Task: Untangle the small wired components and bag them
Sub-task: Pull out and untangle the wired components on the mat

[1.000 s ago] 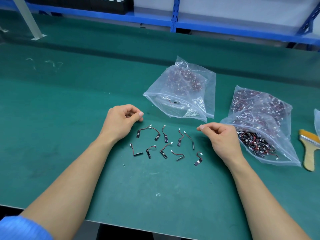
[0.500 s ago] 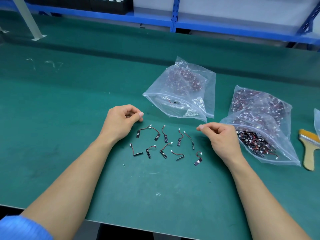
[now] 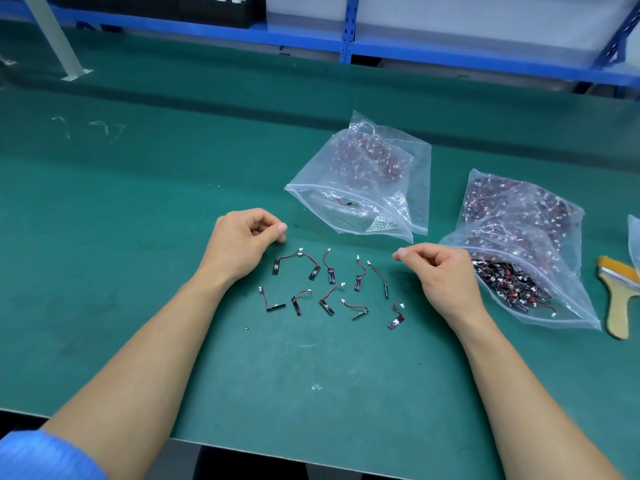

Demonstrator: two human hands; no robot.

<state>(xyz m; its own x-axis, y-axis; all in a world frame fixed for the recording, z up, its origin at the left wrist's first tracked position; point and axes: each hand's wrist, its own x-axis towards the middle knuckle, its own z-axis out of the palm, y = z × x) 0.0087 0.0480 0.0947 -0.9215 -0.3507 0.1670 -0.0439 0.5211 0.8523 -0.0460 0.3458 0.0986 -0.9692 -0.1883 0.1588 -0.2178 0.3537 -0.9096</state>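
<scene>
Several small wired components (image 3: 330,270), each a black strip with a red-black lead and white plug, lie separated on the green mat between my hands. My left hand (image 3: 239,244) rests on the mat just left of them, fingers loosely curled and holding nothing. My right hand (image 3: 443,275) rests to their right in the same loose curl, also holding nothing. A clear zip bag (image 3: 391,209) lies behind them with its mouth toward me, one component near the opening and a mass of parts deeper in. A second clear bag (image 3: 568,306), full of tangled components, lies right of my right hand.
A wooden-handled brush (image 3: 620,299) lies at the far right beside the full bag, with another bag's edge (image 3: 633,233) at the frame border. A blue shelf rail (image 3: 346,39) runs along the back. The mat's front edge (image 3: 311,445) crosses below my forearms.
</scene>
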